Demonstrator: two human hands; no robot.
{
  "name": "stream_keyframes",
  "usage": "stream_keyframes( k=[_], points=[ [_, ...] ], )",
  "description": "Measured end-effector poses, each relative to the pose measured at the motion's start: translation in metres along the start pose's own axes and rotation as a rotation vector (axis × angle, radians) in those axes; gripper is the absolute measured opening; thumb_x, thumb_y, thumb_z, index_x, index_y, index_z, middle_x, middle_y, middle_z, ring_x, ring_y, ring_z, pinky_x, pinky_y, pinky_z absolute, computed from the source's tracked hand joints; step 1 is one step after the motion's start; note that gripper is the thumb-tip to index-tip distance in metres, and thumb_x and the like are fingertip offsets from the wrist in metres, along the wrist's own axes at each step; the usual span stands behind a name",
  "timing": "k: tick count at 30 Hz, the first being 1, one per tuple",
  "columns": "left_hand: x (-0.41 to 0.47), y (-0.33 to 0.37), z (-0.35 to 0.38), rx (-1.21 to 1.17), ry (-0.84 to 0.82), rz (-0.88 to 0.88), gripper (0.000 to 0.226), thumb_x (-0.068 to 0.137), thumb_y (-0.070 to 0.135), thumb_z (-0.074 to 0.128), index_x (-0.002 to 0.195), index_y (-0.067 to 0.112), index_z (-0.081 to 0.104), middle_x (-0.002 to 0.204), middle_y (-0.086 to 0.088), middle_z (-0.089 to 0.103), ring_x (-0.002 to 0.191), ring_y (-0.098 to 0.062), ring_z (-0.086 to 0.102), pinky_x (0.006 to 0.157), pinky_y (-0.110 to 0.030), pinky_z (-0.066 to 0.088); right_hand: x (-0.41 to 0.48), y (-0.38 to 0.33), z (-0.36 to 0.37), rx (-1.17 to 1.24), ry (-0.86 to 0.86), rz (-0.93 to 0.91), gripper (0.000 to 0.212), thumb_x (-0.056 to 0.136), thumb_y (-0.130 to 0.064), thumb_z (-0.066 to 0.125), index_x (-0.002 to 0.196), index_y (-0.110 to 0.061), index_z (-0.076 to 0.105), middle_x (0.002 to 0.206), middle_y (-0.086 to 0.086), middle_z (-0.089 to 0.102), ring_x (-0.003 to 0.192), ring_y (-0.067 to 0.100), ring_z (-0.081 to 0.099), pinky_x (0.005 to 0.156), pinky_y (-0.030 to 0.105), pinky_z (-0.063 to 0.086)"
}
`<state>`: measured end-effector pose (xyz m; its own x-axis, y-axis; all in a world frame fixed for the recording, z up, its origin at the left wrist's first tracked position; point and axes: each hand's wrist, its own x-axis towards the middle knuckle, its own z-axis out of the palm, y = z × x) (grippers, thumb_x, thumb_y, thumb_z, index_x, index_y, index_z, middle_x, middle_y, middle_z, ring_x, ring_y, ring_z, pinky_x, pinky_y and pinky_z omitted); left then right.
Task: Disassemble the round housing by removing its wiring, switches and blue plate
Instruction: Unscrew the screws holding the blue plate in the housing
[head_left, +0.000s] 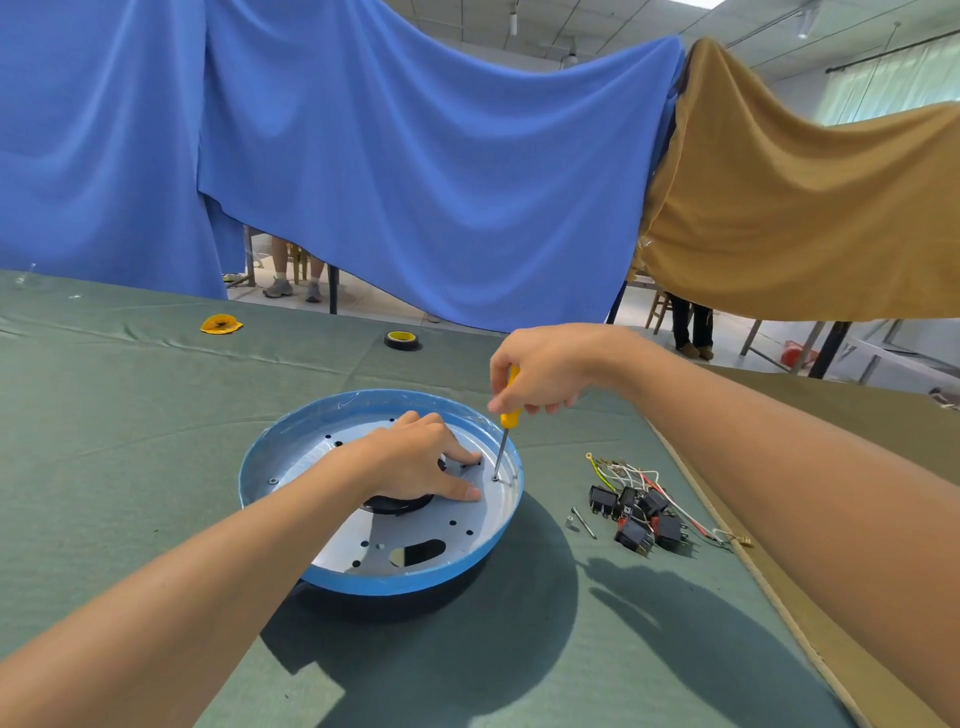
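On the green-clothed bench (156, 415) the round housing (415, 597) sits mid-bench, the left hand (421, 462) pressing straight fingers on its blue plate (332, 525) while the right hand (545, 369) grips a yellow screwdriver (504, 441) set on a screw (496, 477) near the plate's right rim. The tilted tip could slip out, striking those close fingers or rounding the screw.

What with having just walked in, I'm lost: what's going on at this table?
A person is taking apart the round housing. The right hand grips a yellow-handled screwdriver, its tip on a screw near the right edge of the blue plate, while the left hand presses down on that plate. The wired switches already lie out on the green cloth to the right, beside a loose bolt.
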<state>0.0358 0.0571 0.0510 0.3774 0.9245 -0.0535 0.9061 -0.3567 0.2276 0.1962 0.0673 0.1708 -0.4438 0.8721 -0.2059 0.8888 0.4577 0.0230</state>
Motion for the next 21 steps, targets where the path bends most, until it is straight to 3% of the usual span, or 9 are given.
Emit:
stream_keyframes(
  k=[3, 5, 8, 10, 12, 14, 16, 18, 21],
  points=[
    [-0.0001, -0.0007, 0.0001, -0.004, -0.001, -0.003, 0.062, 0.085, 0.064, 0.055, 0.142, 0.042, 0.045, 0.131, 0.004, 0.041, 0.121, -0.022, 0.031, 0.107, -0.046, 0.031, 0.0027, -0.0016, 0.0017, -0.126, 0.058, 0.073, 0.055, 0.094, -0.055, 0.046, 0.064, -0.012, 0.064, 0.040, -0.007, 0.057, 0.031, 0.007, 0.047, 0.045, 0.022, 0.039],
    [-0.0001, -0.0012, 0.0003, -0.010, 0.000, -0.005, 0.062, 0.085, 0.064, 0.056, 0.141, 0.042, 0.045, 0.131, 0.004, 0.041, 0.121, -0.021, 0.031, 0.107, -0.046, 0.032, 0.0048, -0.0012, 0.0023, -0.139, 0.082, 0.062, 0.047, 0.093, -0.047, 0.053, 0.062, -0.014, 0.065, 0.044, -0.007, 0.057, 0.038, 0.011, 0.050, 0.047, 0.022, 0.039],
    [-0.0001, -0.0016, 0.0001, -0.010, 0.003, -0.003, 0.062, 0.084, 0.065, 0.056, 0.141, 0.043, 0.045, 0.131, 0.005, 0.041, 0.121, -0.021, 0.031, 0.107, -0.046, 0.031, 0.0046, -0.0007, 0.0007, -0.097, 0.083, 0.024, 0.025, 0.087, -0.034, 0.065, 0.073, -0.014, 0.067, 0.059, -0.004, 0.065, 0.058, 0.015, 0.057, 0.050, 0.021, 0.042],
    [0.0000, -0.0011, 0.0003, -0.006, 0.001, -0.004, 0.062, 0.085, 0.065, 0.055, 0.141, 0.043, 0.045, 0.132, 0.005, 0.040, 0.121, -0.021, 0.030, 0.107, -0.047, 0.031, 0.0028, 0.0002, -0.0022, -0.033, 0.051, -0.012, 0.009, 0.084, -0.026, 0.070, 0.076, -0.022, 0.068, 0.062, -0.005, 0.063, 0.055, 0.011, 0.055, 0.046, 0.018, 0.041],
    [0.0004, -0.0008, 0.0006, 0.004, 0.000, -0.006, 0.062, 0.085, 0.065, 0.054, 0.142, 0.042, 0.044, 0.133, 0.004, 0.040, 0.122, -0.022, 0.030, 0.108, -0.047, 0.031, 0.0027, 0.0012, -0.0036, 0.026, 0.020, -0.041, 0.012, 0.082, -0.020, 0.073, 0.074, -0.027, 0.067, 0.059, -0.007, 0.057, 0.050, 0.008, 0.050, 0.041, 0.015, 0.038],
    [0.0006, -0.0008, 0.0006, 0.009, 0.001, -0.008, 0.062, 0.085, 0.065, 0.054, 0.142, 0.042, 0.044, 0.134, 0.004, 0.040, 0.123, -0.022, 0.030, 0.108, -0.047, 0.031, 0.0029, 0.0007, -0.0016, 0.019, 0.018, -0.025, 0.009, 0.083, -0.028, 0.072, 0.076, -0.027, 0.067, 0.060, -0.008, 0.057, 0.052, 0.009, 0.051, 0.043, 0.016, 0.039],
    [0.0005, -0.0011, 0.0003, 0.006, 0.000, -0.009, 0.062, 0.085, 0.065, 0.055, 0.142, 0.043, 0.044, 0.134, 0.004, 0.040, 0.124, -0.022, 0.030, 0.107, -0.047, 0.031, 0.0036, -0.0016, 0.0016, -0.062, 0.047, 0.016, 0.037, 0.087, -0.052, 0.062, 0.073, -0.018, 0.067, 0.057, -0.007, 0.061, 0.055, 0.013, 0.054, 0.049, 0.022, 0.041],
    [0.0004, -0.0015, 0.0004, -0.005, 0.002, -0.009, 0.062, 0.085, 0.065, 0.055, 0.142, 0.043, 0.044, 0.133, 0.005, 0.040, 0.124, -0.021, 0.030, 0.107, -0.047, 0.031, 0.0043, -0.0036, 0.0030, -0.141, 0.085, 0.057, 0.059, 0.093, -0.060, 0.046, 0.061, -0.014, 0.064, 0.050, -0.006, 0.062, 0.055, 0.014, 0.055, 0.051, 0.025, 0.038],
    [0.0003, -0.0016, 0.0007, -0.010, 0.004, -0.005, 0.062, 0.085, 0.064, 0.055, 0.142, 0.043, 0.045, 0.132, 0.005, 0.041, 0.121, -0.021, 0.031, 0.107, -0.046, 0.031, 0.0060, -0.0040, 0.0037, -0.172, 0.098, 0.044, 0.048, 0.095, -0.045, 0.051, 0.061, -0.014, 0.063, 0.059, -0.006, 0.064, 0.058, 0.014, 0.054, 0.049, 0.025, 0.036]
  ],
)
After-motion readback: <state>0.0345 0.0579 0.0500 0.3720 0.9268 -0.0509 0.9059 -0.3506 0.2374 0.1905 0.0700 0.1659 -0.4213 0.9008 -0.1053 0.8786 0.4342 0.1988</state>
